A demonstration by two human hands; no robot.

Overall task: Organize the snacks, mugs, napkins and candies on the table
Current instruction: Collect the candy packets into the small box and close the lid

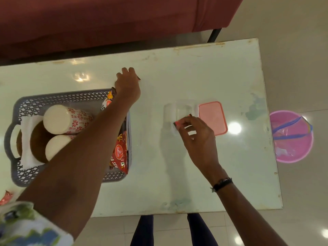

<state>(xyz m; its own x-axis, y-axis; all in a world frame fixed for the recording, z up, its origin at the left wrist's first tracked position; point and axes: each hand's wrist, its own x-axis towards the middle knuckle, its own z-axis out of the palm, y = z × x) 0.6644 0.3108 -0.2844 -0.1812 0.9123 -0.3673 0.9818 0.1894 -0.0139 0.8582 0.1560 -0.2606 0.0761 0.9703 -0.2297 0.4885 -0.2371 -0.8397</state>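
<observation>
A grey perforated basket [28, 105] sits at the table's left, holding two white mugs with red patterns [58, 119], brown mugs [38, 141], white napkins [28, 158] and red snack packets [121, 153]. My left hand [126, 84] reaches past the basket's far right corner, fingers closed on a small dark-red candy [139, 78] on the table. My right hand [195, 132] pinches a pink-and-dark candy [177, 123] over a clear plastic container [181, 110] at the table's middle. A pink lid [213, 118] lies just right of the container.
The pale glossy table [177, 174] runs to edges at right and front. A pink bucket [292, 137] with a plastic bag stands on the floor beyond the right edge. A maroon sofa [106, 20] lies behind. A red wrapper [6, 197] shows at far left.
</observation>
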